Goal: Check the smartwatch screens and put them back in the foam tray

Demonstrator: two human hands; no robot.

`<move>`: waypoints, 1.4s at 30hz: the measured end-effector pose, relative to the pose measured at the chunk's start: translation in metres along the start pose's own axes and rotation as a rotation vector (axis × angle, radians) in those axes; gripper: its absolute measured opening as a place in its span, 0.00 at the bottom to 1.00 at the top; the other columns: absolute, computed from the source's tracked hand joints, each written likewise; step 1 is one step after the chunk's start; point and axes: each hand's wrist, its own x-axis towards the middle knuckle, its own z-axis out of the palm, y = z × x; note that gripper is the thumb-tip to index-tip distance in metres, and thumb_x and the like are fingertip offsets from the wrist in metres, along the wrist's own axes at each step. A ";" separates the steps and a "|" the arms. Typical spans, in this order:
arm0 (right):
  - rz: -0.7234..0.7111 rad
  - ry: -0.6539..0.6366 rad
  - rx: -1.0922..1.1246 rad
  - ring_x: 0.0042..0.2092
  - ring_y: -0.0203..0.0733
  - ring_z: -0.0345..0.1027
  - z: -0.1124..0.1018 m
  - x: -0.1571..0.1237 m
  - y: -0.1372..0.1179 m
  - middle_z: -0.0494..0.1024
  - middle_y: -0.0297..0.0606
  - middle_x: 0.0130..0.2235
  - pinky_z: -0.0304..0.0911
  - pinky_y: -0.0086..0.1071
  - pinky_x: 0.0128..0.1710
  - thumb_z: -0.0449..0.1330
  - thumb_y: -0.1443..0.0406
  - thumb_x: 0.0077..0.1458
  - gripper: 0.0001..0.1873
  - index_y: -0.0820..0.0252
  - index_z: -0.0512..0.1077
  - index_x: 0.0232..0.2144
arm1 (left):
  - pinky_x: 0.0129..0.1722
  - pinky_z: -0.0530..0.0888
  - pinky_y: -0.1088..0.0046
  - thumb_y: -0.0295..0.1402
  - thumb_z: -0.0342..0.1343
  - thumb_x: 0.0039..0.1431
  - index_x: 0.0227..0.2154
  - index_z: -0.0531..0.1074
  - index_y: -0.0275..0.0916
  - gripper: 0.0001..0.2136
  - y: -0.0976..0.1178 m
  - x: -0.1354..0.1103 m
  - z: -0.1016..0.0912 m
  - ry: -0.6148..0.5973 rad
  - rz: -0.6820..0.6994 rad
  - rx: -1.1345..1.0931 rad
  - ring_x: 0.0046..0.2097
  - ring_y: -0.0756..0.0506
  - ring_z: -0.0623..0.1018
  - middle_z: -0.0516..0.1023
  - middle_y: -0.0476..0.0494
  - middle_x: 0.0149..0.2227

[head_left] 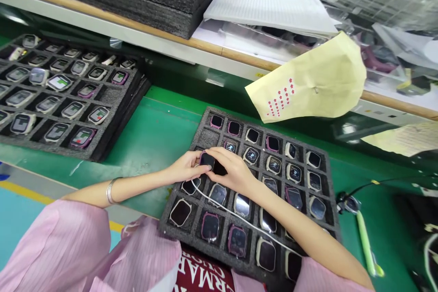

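Between my two hands is a smartwatch (207, 159) with a dark screen and a purplish case, held above a black foam tray (208, 138). My left hand (186, 167) pinches it from the left, thumb and fingers closed on its edge. My right hand (231, 169) grips it from the right, fingers bent over the top. A white cable (236, 213) runs from near the watch across the tray to the lower right. Several strapless watches sit in the tray's compartments, some with lit faces, such as one watch (252, 155). One compartment at the upper left holds nothing.
On the left of the green bench (164, 123) lies another foam tray (118, 96) of watches, many with lit screens. Yellow paper (315, 82) hangs from the shelf edge (236, 61). Black foam blocks (137, 0) stand on the shelf. A light-green tool (364, 242) lies at right.
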 end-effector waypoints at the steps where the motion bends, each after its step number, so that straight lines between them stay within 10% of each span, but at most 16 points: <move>1: 0.006 0.020 0.036 0.48 0.49 0.70 0.002 -0.001 0.000 0.72 0.48 0.49 0.71 0.42 0.45 0.58 0.68 0.56 0.22 0.62 0.64 0.54 | 0.12 0.52 0.82 0.46 0.60 0.53 0.36 0.64 0.34 0.20 0.001 0.000 0.000 -0.002 -0.003 0.001 0.13 0.57 0.58 0.61 0.60 0.14; 36: 0.016 -0.014 0.014 0.46 0.50 0.68 -0.007 -0.005 -0.002 0.71 0.50 0.45 0.70 0.45 0.44 0.61 0.60 0.58 0.20 0.65 0.67 0.50 | 0.14 0.57 0.80 0.44 0.57 0.58 0.40 0.63 0.33 0.18 0.000 -0.002 0.002 -0.075 -0.017 0.044 0.14 0.55 0.60 0.61 0.60 0.15; 42: -0.003 -0.024 -0.030 0.45 0.50 0.67 -0.010 -0.005 -0.005 0.71 0.50 0.45 0.70 0.45 0.43 0.60 0.61 0.59 0.20 0.66 0.67 0.50 | 0.35 0.74 0.71 0.39 0.60 0.56 0.42 0.67 0.33 0.17 -0.005 -0.001 -0.001 -0.088 0.003 -0.024 0.33 0.47 0.79 0.78 0.43 0.33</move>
